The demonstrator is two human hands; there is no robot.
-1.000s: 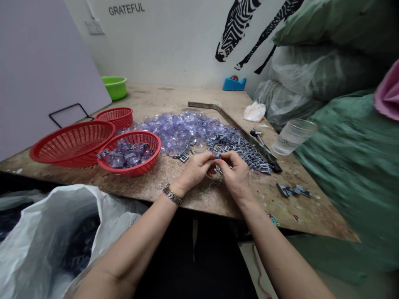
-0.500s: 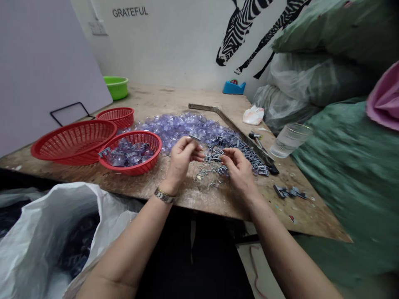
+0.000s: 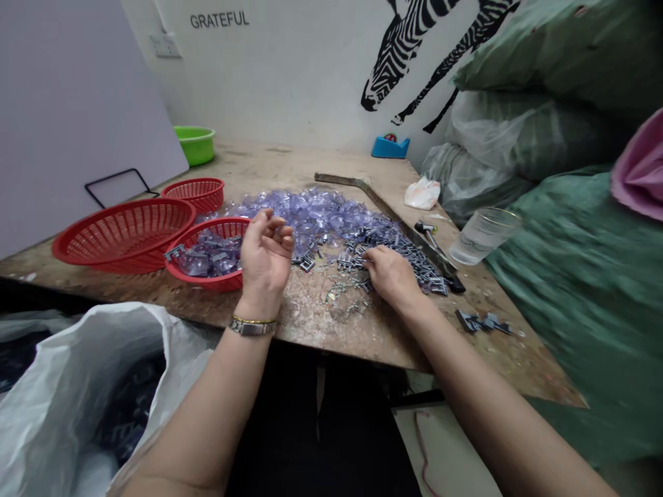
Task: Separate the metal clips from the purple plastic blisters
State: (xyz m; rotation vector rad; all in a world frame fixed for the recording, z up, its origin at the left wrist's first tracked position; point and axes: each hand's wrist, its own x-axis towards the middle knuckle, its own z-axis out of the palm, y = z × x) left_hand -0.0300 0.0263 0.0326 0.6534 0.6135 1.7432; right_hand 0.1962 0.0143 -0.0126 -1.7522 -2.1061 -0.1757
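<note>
My left hand [image 3: 266, 259] is raised beside the small red basket [image 3: 204, 281], palm up. Its fingers are loosely curled and apart, with nothing visible in them. In that basket lie clear purplish plastic parts [image 3: 207, 255] with grey pieces among them. At the near edge of the heap of small grey plastic pieces [image 3: 414, 255], my right hand [image 3: 392, 275] has its fingertips pinched together on a grey piece, mostly hidden by the fingers. Behind both hands spreads a pile of clear purple plastic parts [image 3: 315, 210]. A few grey pieces [image 3: 306, 262] lie between the hands.
A bent metal bar [image 3: 378, 200] borders the heap on the right. Beyond it are a hammer-like tool [image 3: 429, 235] and a tilted glass [image 3: 481, 236]. A larger red basket [image 3: 124, 235] stands left. A white sack [image 3: 170, 338] hangs at the table's front left; green sacks [image 3: 570, 276] crowd the right.
My left hand has moved left toward the small basket and turned palm up; the grey piece it held no longer shows. My right hand has come down onto the grey pieces, its fingers closing.
</note>
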